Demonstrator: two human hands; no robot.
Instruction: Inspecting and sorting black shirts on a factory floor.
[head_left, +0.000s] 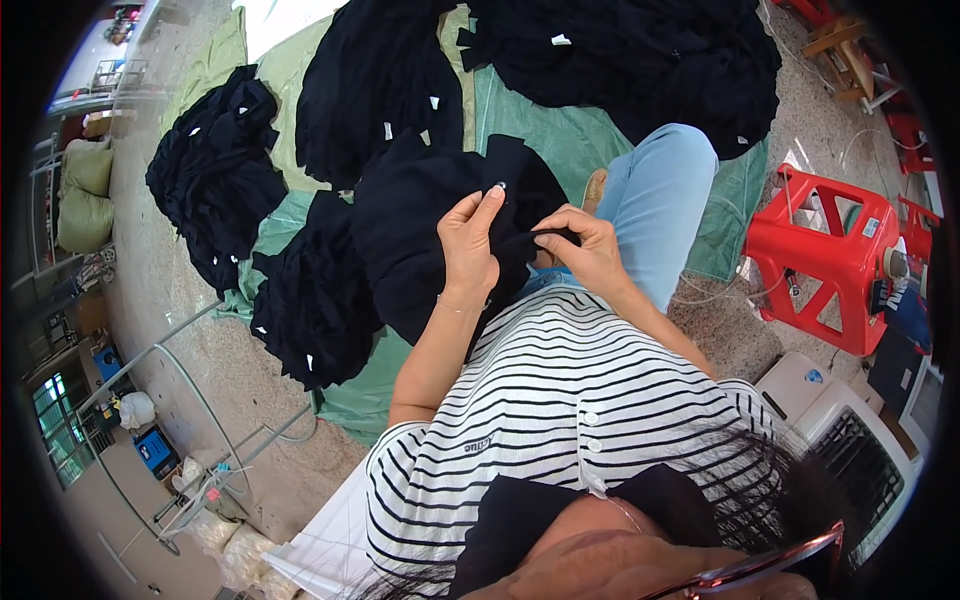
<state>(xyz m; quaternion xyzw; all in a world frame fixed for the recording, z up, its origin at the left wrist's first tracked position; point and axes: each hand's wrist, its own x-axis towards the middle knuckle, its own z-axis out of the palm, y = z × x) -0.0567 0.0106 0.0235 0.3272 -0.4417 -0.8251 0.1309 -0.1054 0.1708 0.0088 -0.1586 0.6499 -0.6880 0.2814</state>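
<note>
A black garment lies bunched over my lap and left leg. My left hand is closed above it, thumb pressed against the fingers. A tiny pale, shiny thing shows at the thumb tip, too small to name. To its right, my right hand pinches a dark edge of the same garment between thumb and fingers. The cloth between the two hands is dark, and its folds are hard to tell apart.
Piles of black garments with small white tags lie ahead and to the left on green sheeting. A red plastic stool stands at the right, near a pale machine. A metal tube frame is at the left.
</note>
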